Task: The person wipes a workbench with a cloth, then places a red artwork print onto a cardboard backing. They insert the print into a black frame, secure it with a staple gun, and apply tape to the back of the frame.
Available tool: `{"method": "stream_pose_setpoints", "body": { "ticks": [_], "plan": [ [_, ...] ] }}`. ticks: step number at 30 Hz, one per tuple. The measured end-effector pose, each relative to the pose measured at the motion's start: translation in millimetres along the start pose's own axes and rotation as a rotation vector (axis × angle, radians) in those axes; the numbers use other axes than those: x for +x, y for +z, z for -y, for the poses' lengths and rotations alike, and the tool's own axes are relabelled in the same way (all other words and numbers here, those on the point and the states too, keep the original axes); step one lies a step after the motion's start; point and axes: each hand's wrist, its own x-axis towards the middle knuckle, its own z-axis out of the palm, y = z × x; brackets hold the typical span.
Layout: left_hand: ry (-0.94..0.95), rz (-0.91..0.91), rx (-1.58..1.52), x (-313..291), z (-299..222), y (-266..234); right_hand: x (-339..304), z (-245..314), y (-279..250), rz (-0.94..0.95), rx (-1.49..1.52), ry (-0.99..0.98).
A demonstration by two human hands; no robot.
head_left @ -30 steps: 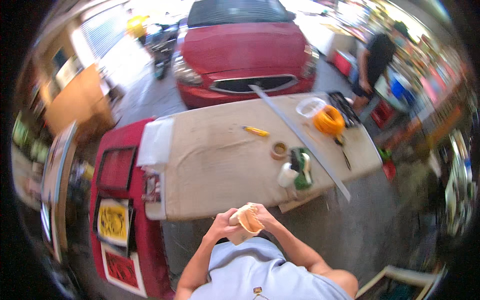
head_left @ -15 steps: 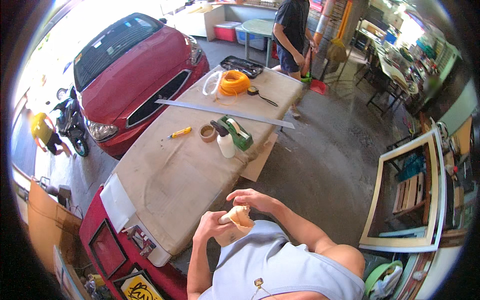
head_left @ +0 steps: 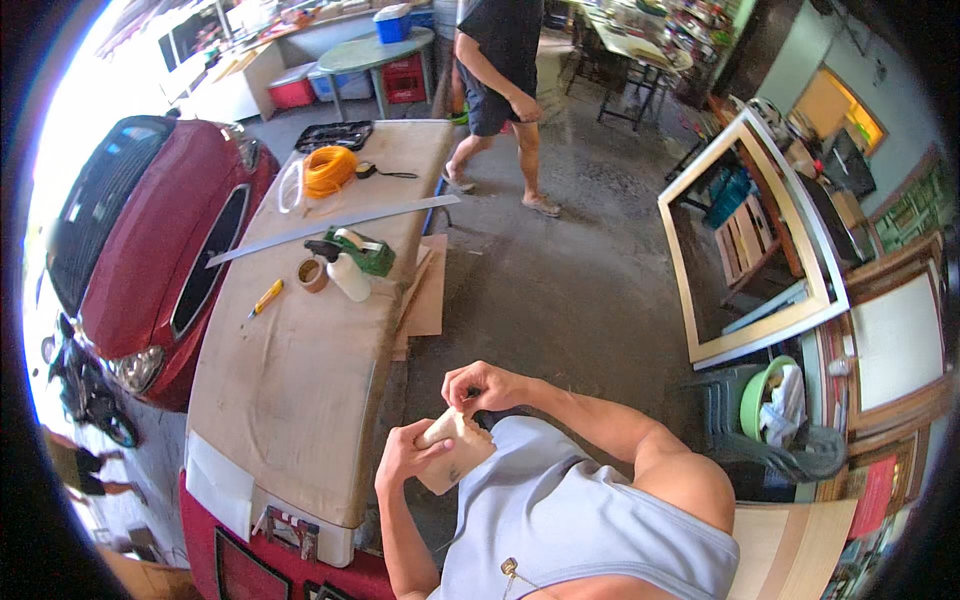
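Observation:
My left hand [head_left: 404, 452] is wrapped round a cream, paper-like roll or pouch [head_left: 462, 434] with a ragged upper end, held close to my chest. At that end, my right hand [head_left: 482, 387] has its fingers pinched together; what lies between them is hidden. Left of my hands is a long table with a beige cover [head_left: 300, 390]. On it are a white spray bottle [head_left: 349, 279], a green tape dispenser [head_left: 372, 256], a roll of brown tape [head_left: 311, 275] and a yellow utility knife [head_left: 264, 299].
A long metal ruler [head_left: 335, 230] crosses the table, with a coil of orange cord [head_left: 329, 172] and a tape measure [head_left: 366, 170] beyond. A red car [head_left: 150, 240] stands to the left. At right leans a large frame [head_left: 836, 290]. Another person [head_left: 500, 60] walks past the table's far end.
My view has turned right. My right hand's fingers, spread apart before, are now pinched at the roll's ragged end. The other person has moved along the table's far end.

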Motion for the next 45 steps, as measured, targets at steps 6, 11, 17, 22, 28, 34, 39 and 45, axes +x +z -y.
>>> {"method": "stream_pose_setpoints", "body": {
  "ticks": [6, 11, 17, 22, 28, 34, 39, 45],
  "plan": [
    [-0.033, -0.154, 0.185, 14, -7, 12, -17, -11, -14, -0.049, 0.209, 0.234],
    [-0.033, -0.292, 0.157, 46, -22, 24, -19, 18, -26, 0.003, -0.243, 0.174],
    [0.120, -0.357, -0.761, 76, -33, 49, -26, -17, -76, -0.335, -0.056, -0.011],
    [-0.077, -0.333, -1.025, 102, -29, 89, -12, -23, -108, -0.439, -0.094, 0.005],
    [-0.023, -0.708, -1.111, 78, -26, 105, 10, -31, -96, -0.354, 0.435, 0.332],
    [-0.055, -1.064, -1.066, 69, -6, 110, 47, -51, -63, -0.211, 0.248, 0.261],
    [-0.030, -1.200, -1.051, 34, 48, 41, 135, -82, 3, -0.101, 0.218, 0.204],
    [-0.743, -1.246, -0.511, -10, 185, -23, 249, -180, 64, -0.126, -0.566, 0.232]
  ]
}}
